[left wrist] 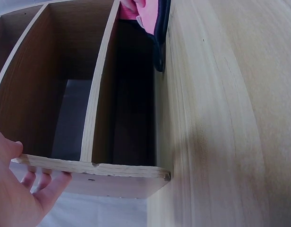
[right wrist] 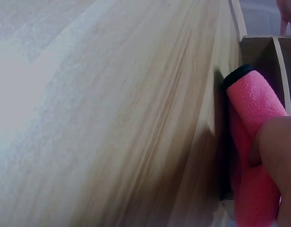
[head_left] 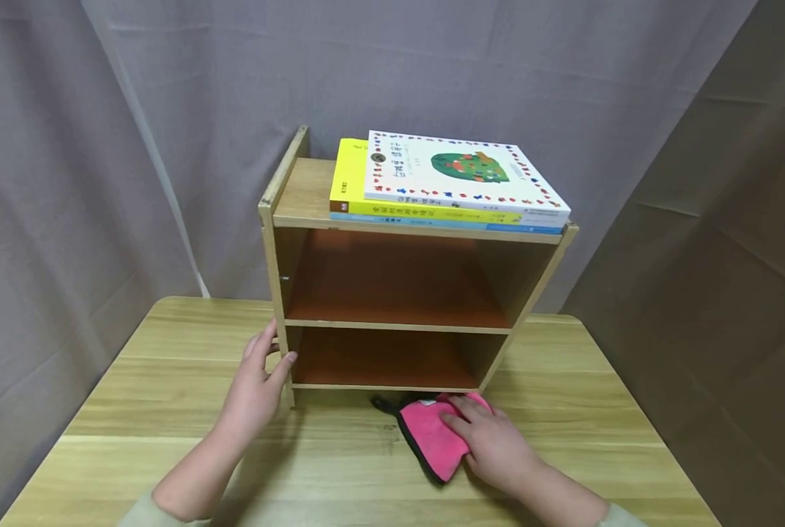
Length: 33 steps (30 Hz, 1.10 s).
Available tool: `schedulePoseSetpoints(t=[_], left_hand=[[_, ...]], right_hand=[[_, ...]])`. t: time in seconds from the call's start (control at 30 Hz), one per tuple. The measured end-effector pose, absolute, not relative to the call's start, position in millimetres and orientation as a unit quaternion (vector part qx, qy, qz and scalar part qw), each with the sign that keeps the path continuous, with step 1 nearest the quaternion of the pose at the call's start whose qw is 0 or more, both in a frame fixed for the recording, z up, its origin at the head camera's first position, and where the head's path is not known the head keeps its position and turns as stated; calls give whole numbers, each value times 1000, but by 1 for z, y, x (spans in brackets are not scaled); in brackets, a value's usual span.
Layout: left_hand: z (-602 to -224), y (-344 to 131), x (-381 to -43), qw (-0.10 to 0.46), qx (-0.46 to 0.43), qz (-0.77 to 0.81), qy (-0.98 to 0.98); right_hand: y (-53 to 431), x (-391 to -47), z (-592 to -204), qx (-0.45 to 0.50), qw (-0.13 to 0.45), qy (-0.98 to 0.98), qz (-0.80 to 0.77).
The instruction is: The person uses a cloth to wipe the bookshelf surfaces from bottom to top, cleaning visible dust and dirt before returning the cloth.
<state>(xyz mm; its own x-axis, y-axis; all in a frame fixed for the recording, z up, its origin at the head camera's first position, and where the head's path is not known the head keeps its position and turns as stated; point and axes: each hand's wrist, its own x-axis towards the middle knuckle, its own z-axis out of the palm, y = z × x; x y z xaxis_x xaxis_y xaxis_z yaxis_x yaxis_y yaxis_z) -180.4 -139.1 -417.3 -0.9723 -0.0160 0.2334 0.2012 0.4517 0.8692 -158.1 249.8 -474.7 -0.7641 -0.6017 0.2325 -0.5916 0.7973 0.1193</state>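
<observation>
A small wooden bookshelf (head_left: 397,327) stands on the table. My left hand (head_left: 254,395) grips its left side panel near the bottom, thumb at the front edge and fingers along the outer face; the left wrist view shows the same hand (left wrist: 18,187) on the panel's edge. My right hand (head_left: 498,446) holds a folded pink cloth (head_left: 425,435) with black edging against the shelf's lower front, partly in the gap under the bottom board. In the right wrist view the cloth (right wrist: 256,99) is bunched under that hand (right wrist: 280,156), whose fingertips are mostly hidden.
Several books lie stacked on the shelf's top board, a white picture book (head_left: 458,172) uppermost and a yellow book (head_left: 348,176) beneath. Small dark marks (head_left: 390,432) show on the wooden table (head_left: 340,483) left of the cloth. Grey curtains (head_left: 201,146) hang behind and at both sides.
</observation>
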Motion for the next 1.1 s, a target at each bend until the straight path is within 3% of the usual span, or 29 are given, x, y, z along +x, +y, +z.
schedulePoseSetpoints(t=[0.67,1.1], left_hand=[[-417,-139,-180,107,-53,-519,-846],[-417,-139,-181,105,-56,-519,-847]], right_hand=[[245,-162,-472,303,105,-946,49],[242,-166,-472,287,48,-953,86]])
